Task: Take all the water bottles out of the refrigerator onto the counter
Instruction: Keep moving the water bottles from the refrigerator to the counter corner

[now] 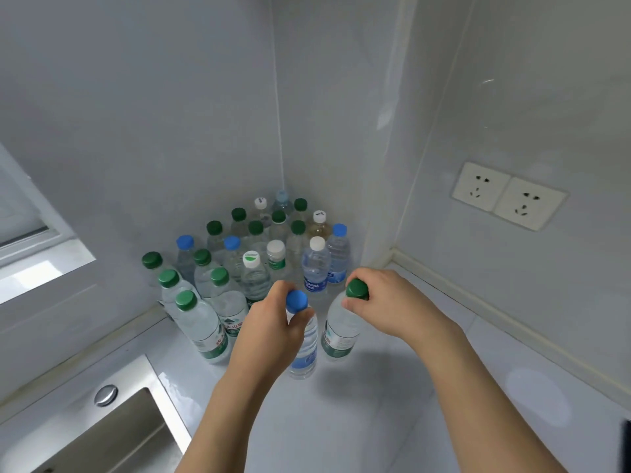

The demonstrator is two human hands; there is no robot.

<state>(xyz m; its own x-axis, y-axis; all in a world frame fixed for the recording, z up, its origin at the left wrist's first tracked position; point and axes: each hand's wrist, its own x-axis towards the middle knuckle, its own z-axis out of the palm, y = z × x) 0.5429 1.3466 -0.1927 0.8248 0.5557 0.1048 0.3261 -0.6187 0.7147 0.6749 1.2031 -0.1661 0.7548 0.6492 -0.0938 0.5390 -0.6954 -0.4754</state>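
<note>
Two bottles stood upright on the white counter [392,387], side by side and a little apart, in front of a cluster of bottles [252,254] that filled the corner where the two walls met. The left hand [273,322] gripped the blue-cap bottle [305,349] at its neck, the fingers curled around it just under the cap. The right hand [382,298] gripped the green-cap bottle [339,336] in the same way, with the thumb and fingers closed around the neck and the cap. Both bottles seemed to rest with their bottoms on the counter, but I cannot tell this for sure. The cluster behind had mostly green caps, some blue caps and some white caps, and the bottles there stood close together, many touching. At the left, a steel sink [112,435] was set into the counter, with a round button [106,394] on its rim. On the right wall there was a double socket [508,195].
</note>
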